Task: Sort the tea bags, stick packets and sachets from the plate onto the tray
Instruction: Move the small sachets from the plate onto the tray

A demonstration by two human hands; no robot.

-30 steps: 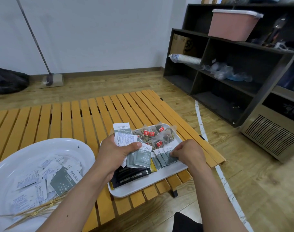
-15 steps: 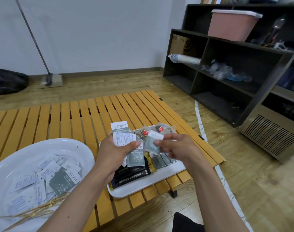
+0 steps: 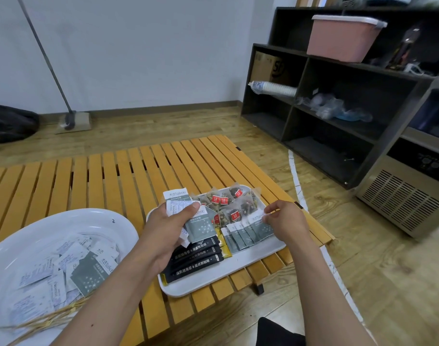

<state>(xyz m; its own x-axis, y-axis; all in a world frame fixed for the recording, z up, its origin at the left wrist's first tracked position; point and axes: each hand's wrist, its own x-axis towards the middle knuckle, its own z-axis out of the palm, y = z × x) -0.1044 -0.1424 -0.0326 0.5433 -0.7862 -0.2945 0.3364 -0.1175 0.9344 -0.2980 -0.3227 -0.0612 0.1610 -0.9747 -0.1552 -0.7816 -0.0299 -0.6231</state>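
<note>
- A slatted wooden table (image 3: 93, 181) fills the middle of the view, standing on a wood floor (image 3: 363, 270).
- A dark shelf unit (image 3: 338, 116) stands at the right, with a pink bin (image 3: 343, 38) on top and a sleeve of paper cups (image 3: 273, 88) lying in one bay.
- A steel machine (image 3: 408, 196) with a vent grille sits on the floor just right of the shelf.
- A broom (image 3: 51, 68) leans on the wall at the left.
- The white plate (image 3: 63, 221) lies at the table's near left, holding a loose heap of sachets (image 3: 71, 265) and some dry straws (image 3: 41, 323).
- The white tray (image 3: 250, 263) lies at the table's near right edge, apart from the plate.
- On the tray: tea bags (image 3: 223, 203) with red tags at the far end, black sticks (image 3: 196, 260) stacked at the near left, and a fanned row of green sachets (image 3: 245, 233) along the right.
- The left hand (image 3: 168, 231) hovers over the tray's left part, fingers and thumb curled round a bunch of sachets (image 3: 188, 216).
- The right hand (image 3: 285, 221) is over the tray's right side, thumb and fingertips pinching the top corner of the rightmost sachet (image 3: 260, 223) in the row.
</note>
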